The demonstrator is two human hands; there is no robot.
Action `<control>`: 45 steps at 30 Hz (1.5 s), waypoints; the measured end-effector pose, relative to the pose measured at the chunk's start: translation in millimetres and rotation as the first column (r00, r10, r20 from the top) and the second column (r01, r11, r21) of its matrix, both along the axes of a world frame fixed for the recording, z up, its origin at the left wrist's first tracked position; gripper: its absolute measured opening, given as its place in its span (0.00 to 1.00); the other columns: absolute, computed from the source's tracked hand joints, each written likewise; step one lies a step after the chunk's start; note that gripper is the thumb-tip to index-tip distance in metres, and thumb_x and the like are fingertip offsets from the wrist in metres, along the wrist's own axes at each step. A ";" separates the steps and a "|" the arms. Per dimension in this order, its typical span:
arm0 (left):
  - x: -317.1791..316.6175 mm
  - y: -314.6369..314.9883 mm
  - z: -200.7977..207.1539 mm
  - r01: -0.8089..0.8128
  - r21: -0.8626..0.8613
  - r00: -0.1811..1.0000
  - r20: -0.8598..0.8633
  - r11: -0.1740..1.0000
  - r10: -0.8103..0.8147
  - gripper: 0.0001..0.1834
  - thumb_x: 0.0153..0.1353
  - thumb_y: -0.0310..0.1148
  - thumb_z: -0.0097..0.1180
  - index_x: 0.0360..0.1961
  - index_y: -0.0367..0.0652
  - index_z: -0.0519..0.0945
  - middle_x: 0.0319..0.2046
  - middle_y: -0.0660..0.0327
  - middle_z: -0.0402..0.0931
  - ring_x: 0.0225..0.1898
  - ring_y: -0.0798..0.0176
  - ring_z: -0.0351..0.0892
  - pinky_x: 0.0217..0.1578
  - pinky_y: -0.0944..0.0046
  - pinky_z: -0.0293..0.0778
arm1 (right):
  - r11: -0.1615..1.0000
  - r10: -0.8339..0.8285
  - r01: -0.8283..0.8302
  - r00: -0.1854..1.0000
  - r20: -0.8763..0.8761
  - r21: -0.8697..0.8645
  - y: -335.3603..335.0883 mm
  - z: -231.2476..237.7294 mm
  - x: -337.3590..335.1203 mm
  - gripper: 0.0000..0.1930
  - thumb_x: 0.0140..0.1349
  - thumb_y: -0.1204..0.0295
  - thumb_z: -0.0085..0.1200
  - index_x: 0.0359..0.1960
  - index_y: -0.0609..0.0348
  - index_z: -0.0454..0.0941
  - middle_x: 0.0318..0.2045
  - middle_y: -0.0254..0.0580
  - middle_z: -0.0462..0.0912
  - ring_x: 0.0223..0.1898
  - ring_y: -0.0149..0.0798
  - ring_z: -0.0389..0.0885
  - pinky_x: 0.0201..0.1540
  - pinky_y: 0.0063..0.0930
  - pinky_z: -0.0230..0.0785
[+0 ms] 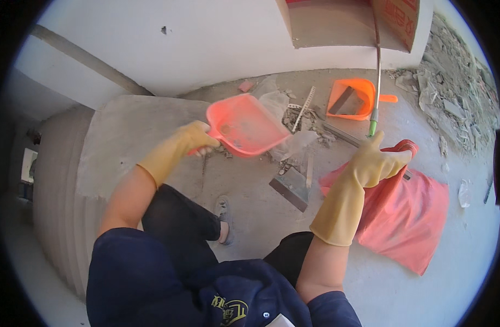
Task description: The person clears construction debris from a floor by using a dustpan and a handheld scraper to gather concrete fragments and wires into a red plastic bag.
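In the head view, our left hand (193, 139), in a yellow rubber glove, is wrapped tight around the handle of a pink-red plastic dustpan (247, 125), which sits just left of centre in the upper half of the frame. The pan is lifted off the floor and tilted, and a few small bits of grit show inside it. Our right hand (375, 161), gloved the same way, is at centre right; its fingers are closed on the rolled top edge of a red woven sack (408, 218), whose body lies slack on the grey concrete floor (250, 207) toward the lower right.

Between the two hands, near the middle of the frame, lies a scatter of rubble and plaster scraps (299, 117) with a flat metal scraper blade (291, 188) below it. Higher up and to the right, an orange plastic dustpan (352, 98) rests on the floor, and a thin broom stick with a green end (376, 82) leans down past it.

We judge the step in hand to be carrying a scoop of debris over to the sack. The next move, as we read it, calls for our right hand to lift and pull the sack's mouth wide, while our left swings the pan rightward across the rubble, keeping it level until its lip is over the opening.
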State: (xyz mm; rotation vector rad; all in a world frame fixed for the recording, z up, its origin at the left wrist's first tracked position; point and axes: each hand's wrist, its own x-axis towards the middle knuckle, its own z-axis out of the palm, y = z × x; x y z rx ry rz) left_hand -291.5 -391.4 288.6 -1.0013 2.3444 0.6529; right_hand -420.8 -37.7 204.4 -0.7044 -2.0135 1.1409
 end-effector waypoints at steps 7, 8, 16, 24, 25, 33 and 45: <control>39.2 -101.5 -2.7 0.135 -0.292 0.967 0.248 0.947 -0.061 0.16 0.55 0.39 0.65 0.38 0.39 0.80 0.26 0.57 0.82 0.25 0.61 0.81 0.26 0.60 0.78 | 0.884 0.095 -0.068 0.995 0.035 -0.463 -12.3 3.6 -2.1 0.19 0.63 0.67 0.57 0.53 0.60 0.72 0.45 0.42 0.76 0.46 0.38 0.77 0.50 0.34 0.68; 54.8 -121.4 -20.3 0.132 -0.231 0.968 0.239 0.964 -0.076 0.16 0.55 0.39 0.65 0.38 0.39 0.80 0.26 0.57 0.82 0.25 0.61 0.81 0.26 0.60 0.77 | 0.861 0.139 -0.083 0.988 0.073 -0.502 -15.2 2.3 -0.9 0.18 0.63 0.66 0.56 0.53 0.58 0.72 0.45 0.40 0.76 0.45 0.37 0.77 0.50 0.34 0.68; 94.8 -151.5 -153.2 -0.017 0.110 0.981 0.193 0.994 -0.005 0.27 0.50 0.40 0.70 0.49 0.37 0.79 0.30 0.53 0.83 0.29 0.58 0.82 0.30 0.53 0.78 | 0.919 0.133 -0.033 0.964 0.229 -0.392 -21.9 -9.6 -11.0 0.25 0.63 0.56 0.55 0.58 0.55 0.71 0.49 0.39 0.73 0.48 0.36 0.76 0.52 0.35 0.67; -83.3 -105.6 -216.8 0.396 -0.225 0.834 -0.318 0.890 -0.452 0.70 0.41 0.49 0.76 0.77 0.60 0.37 0.77 0.56 0.40 0.76 0.47 0.45 0.70 0.46 0.54 | 0.915 0.029 -0.141 0.957 0.288 0.377 -65.9 -29.1 -8.4 0.54 0.47 0.59 0.72 0.71 0.65 0.50 0.71 0.62 0.53 0.71 0.58 0.55 0.71 0.43 0.52; -111.0 -85.1 -221.7 0.392 -0.194 0.852 -0.292 0.899 -0.434 0.70 0.41 0.48 0.76 0.76 0.60 0.36 0.77 0.56 0.41 0.76 0.47 0.45 0.70 0.47 0.55 | 0.883 -0.008 -0.155 0.939 0.344 0.444 -73.5 -29.6 -5.2 0.56 0.46 0.59 0.73 0.72 0.64 0.48 0.71 0.62 0.52 0.72 0.58 0.53 0.72 0.42 0.51; -150.8 -87.1 -304.6 0.340 0.204 0.904 -0.339 0.918 -0.260 0.50 0.54 0.38 0.67 0.75 0.63 0.52 0.68 0.51 0.63 0.67 0.49 0.65 0.64 0.55 0.66 | 0.865 -0.254 -0.021 0.843 0.474 0.501 -66.5 -71.3 22.1 0.43 0.50 0.68 0.65 0.69 0.61 0.58 0.64 0.58 0.67 0.66 0.52 0.67 0.67 0.38 0.60; -107.4 -40.8 -286.5 0.561 -0.133 0.266 -0.906 0.817 -0.330 0.07 0.47 0.24 0.56 0.30 0.42 0.78 0.34 0.51 0.79 0.38 0.45 0.81 0.37 0.49 0.77 | 0.901 -0.108 0.316 0.827 0.552 -0.296 -49.4 -91.5 54.6 0.17 0.54 0.76 0.50 0.47 0.60 0.79 0.36 0.42 0.82 0.33 0.37 0.81 0.37 0.30 0.76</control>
